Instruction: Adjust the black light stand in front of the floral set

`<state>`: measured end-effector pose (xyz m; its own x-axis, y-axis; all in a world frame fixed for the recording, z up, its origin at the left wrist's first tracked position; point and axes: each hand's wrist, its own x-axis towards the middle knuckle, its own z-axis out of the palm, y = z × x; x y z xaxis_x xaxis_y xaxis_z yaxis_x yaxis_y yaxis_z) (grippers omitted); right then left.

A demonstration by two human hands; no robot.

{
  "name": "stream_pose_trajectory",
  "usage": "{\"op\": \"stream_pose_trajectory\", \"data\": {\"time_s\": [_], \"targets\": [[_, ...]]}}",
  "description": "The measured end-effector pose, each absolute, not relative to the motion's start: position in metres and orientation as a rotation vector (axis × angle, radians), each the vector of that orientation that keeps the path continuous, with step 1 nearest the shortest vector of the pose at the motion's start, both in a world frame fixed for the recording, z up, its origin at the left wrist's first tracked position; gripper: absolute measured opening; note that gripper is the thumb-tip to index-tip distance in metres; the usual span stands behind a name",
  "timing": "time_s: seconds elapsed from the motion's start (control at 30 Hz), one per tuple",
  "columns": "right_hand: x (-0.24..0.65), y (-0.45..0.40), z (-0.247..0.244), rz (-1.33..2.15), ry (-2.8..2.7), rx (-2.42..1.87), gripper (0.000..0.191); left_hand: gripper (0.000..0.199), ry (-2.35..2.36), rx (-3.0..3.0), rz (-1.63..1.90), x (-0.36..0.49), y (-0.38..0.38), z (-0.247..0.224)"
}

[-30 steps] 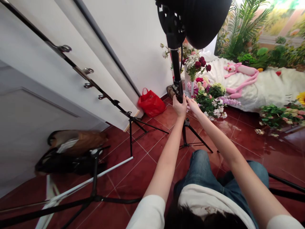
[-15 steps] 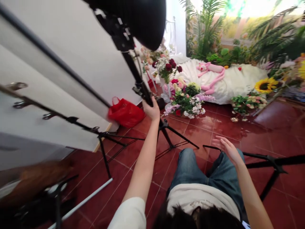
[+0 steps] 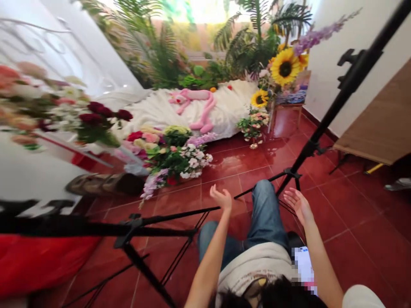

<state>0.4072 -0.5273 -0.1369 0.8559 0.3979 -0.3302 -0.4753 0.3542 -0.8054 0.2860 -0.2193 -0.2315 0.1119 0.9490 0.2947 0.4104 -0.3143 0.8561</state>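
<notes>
Left hand (image 3: 221,199) in the head view is open, palm turned partly up, its fingers loosely bent and apart; it grips nothing. Just below it, the end of a leg of the left stand (image 3: 80,226) shows close to the wrist, but whether they touch I cannot tell. Right hand (image 3: 299,206) is open too, fingers spread and slightly curled, holding nothing, just beside the spread legs of the right stand (image 3: 349,81). That black pole slants up from the floor by the knee to the near right corner of the scene, its top out of sight; the other stand crosses the near left, with a red bag (image 3: 38,261) next to it.

Both stands look stiff, made of slim, smooth tube, probably fairly light for their height, though whatever sits on top could make them top-heavy and quick to tip. The pole looks the surest place to take hold, below the knobs and above the leg joint, with fingers wrapped right round it; the thin leg braces look easier to bend or pinch a finger in. Farther off, a flower bunch (image 3: 192,160) stands before a white cloth (image 3: 237,105) bearing a pink plush toy (image 3: 208,109), soft and limp by its look.
</notes>
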Motion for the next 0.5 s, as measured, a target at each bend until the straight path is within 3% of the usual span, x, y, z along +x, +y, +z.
{"op": "stream_pose_trajectory", "data": {"time_s": [0.1, 0.27, 0.4, 0.5], "targets": [[0.411, -0.548, -0.127, 0.490, 0.078, -1.082, 0.038, 0.042, 0.912, 1.855, 1.158, 0.379, -0.263, -0.200], [0.411, -0.574, -0.117, 0.428, 0.135, -1.053, 0.041, 0.043, 0.276, 1.831, 1.034, 0.504, -0.328, -0.096], [0.409, -0.576, -0.117, 0.420, 0.150, -1.007, 0.041, 0.043, -0.101, 1.759, 0.803, 0.561, -0.373, -0.022], [0.408, -0.566, -0.118, 0.431, 0.121, -0.996, 0.040, 0.039, -0.144, 1.720, 0.597, 0.579, -0.393, 0.007]]}}
